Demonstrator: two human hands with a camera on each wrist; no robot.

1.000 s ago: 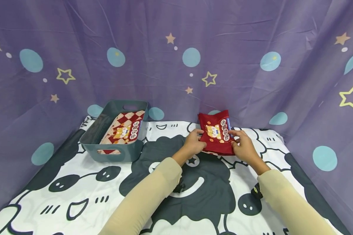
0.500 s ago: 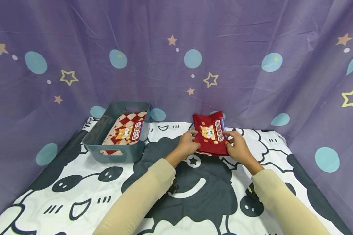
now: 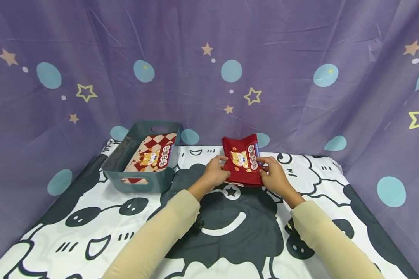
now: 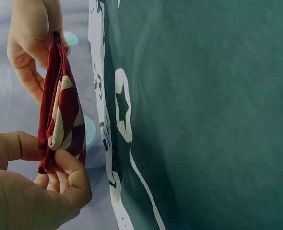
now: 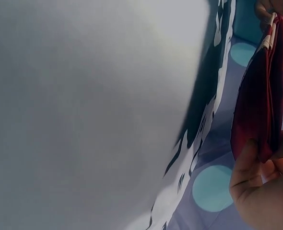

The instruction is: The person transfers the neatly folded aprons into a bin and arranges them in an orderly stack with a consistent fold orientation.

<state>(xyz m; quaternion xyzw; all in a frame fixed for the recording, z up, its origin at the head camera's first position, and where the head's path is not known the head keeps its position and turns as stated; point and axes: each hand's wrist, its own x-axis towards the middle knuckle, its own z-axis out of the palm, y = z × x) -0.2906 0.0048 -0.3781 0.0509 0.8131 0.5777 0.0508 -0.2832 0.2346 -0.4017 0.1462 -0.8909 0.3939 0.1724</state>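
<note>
A folded red cloth (image 3: pixel 242 161) with a cartoon dog print and a white-lettered label is held between both hands near the back of the table. My left hand (image 3: pixel 216 171) pinches its left edge, my right hand (image 3: pixel 273 175) its right edge. In the left wrist view the left hand (image 4: pixel 45 187) has thumb and fingers on either side of the cloth (image 4: pixel 60 110), whose folded layers show edge-on, with a red-and-cream patterned layer among them. The right wrist view has the right hand (image 5: pixel 264 187) gripping the lower corner of the cloth (image 5: pixel 259 100).
Left of the hands stands a grey-blue plastic basket (image 3: pixel 120 176) with handle cutouts. In it lies a red-and-cream checked folded cloth (image 3: pixel 150 153) with a similar dog print. A black-and-white cartoon tablecloth (image 3: pixel 227 232) covers the table; a purple curtain (image 3: pixel 195 77) hangs behind.
Both hands have moved left with the red cloth, bringing it nearer the basket. The grip on its two edges looks the same. The head view has shifted slightly.
</note>
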